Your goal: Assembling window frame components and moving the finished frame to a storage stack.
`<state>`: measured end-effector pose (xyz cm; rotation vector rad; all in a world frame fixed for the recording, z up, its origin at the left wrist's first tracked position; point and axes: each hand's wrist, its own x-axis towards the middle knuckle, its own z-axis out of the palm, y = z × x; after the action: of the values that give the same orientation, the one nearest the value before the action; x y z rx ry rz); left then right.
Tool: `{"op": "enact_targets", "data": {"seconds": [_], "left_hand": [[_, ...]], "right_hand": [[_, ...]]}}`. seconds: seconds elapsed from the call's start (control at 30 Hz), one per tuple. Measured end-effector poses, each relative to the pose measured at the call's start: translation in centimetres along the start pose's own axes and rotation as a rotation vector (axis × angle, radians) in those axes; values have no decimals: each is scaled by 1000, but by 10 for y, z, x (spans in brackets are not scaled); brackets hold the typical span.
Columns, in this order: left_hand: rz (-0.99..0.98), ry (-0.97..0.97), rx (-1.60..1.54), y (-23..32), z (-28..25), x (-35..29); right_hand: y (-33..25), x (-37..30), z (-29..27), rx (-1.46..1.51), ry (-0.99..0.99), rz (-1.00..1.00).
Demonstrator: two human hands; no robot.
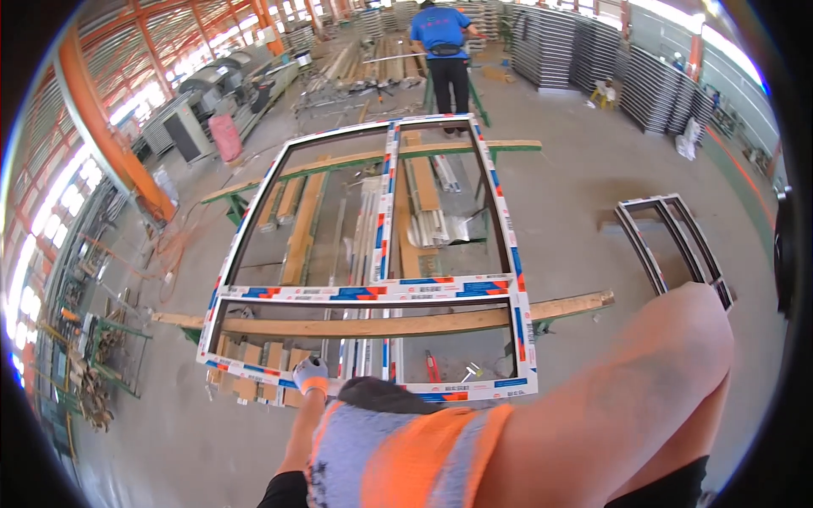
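Observation:
A large window frame (364, 293), wrapped in white film with blue and orange print, lies across two wood-topped green trestles. One crossbar and one upright divide it into three openings. At its near rail, left of the middle, my left hand (311, 374) in a grey-and-orange glove has its fingers closed over the rail. My right hand (406, 444), in the same kind of glove, looms large close to the camera, with its arm bent across from the right. Its dark fingertips overlap the near rail from this angle; most of its fingers are hidden, so contact or grip cannot be made out.
The near trestle's wooden beam (576, 303) sticks out past the frame. Below are long profiles, boards and a red-handled tool (433, 366). A smaller frame (669, 237) stands right. A person in blue (442, 38) works beyond; stacked profiles (550, 51) stand behind. An orange column (110, 127) rises left.

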<state>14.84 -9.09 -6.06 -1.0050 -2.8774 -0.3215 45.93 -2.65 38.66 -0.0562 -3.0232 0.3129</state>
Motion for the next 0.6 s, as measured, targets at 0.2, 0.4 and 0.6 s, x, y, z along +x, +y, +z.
{"op": "enact_targets", "data": {"seconds": [0.2, 0.4, 0.6], "left_hand": [[-17, 9, 10, -1, -2, -1], [-33, -153, -23, 18, 1, 10], [-63, -180, -42, 31, 16, 0]], "right_hand": [[-12, 6, -5, -23, -13, 21], [-18, 12, -5, -47, -64, 71], [-10, 4, 1, -72, -130, 137]]}}
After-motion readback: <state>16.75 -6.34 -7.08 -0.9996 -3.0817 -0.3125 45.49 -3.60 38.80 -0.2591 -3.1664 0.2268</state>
